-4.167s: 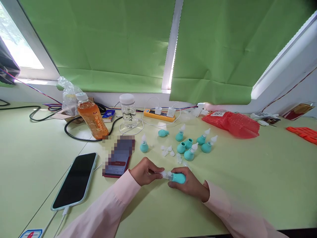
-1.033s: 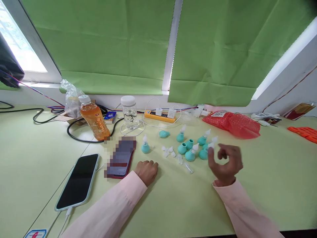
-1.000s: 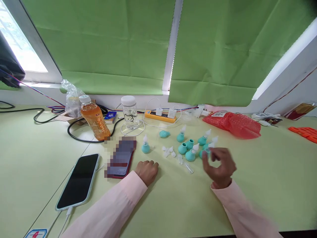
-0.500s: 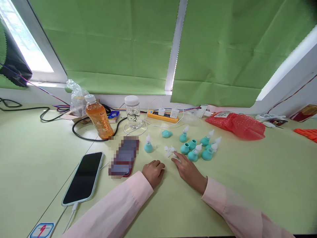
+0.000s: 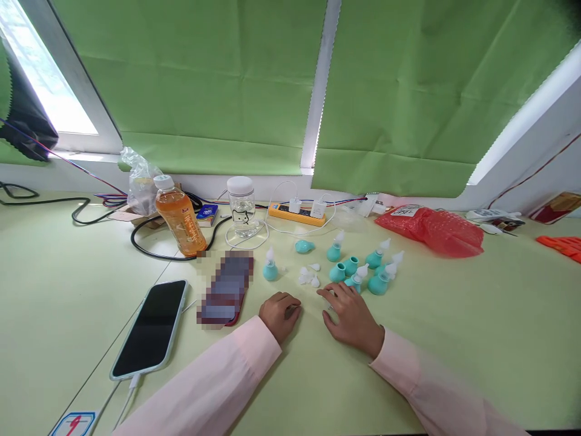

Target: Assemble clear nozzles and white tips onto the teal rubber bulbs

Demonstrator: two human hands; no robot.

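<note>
My left hand (image 5: 280, 316) rests on the table, loosely curled with thumb and forefinger close together; whatever may be inside it is hidden. My right hand (image 5: 351, 316) is arched low over the table, fingers bent and thumb apart from them, with a small pale translucent bit (image 5: 333, 312) partly showing between. Just beyond the hands lie several small white translucent tips (image 5: 308, 277). Teal rubber bulbs with white tips, one of them a bulb (image 5: 380, 283), stand right of centre. Two bulbs without tips, one an open bulb (image 5: 337, 272), are among them. Another tipped bulb (image 5: 270, 270) stands alone at left.
Left of my hands lie a white-cased phone (image 5: 152, 330) on a cable and a blurred-out phone (image 5: 227, 287). Behind stand an orange drink bottle (image 5: 181, 221), a clear jar (image 5: 242, 209), and a yellow power strip (image 5: 297, 215). A red bubble-wrap bag (image 5: 431, 231) sits at back right.
My right hand has drawn back from the white tips toward me and slightly right, its fingers now more bent and thumb spread. The tips lie more spread out. My left hand has barely moved.
</note>
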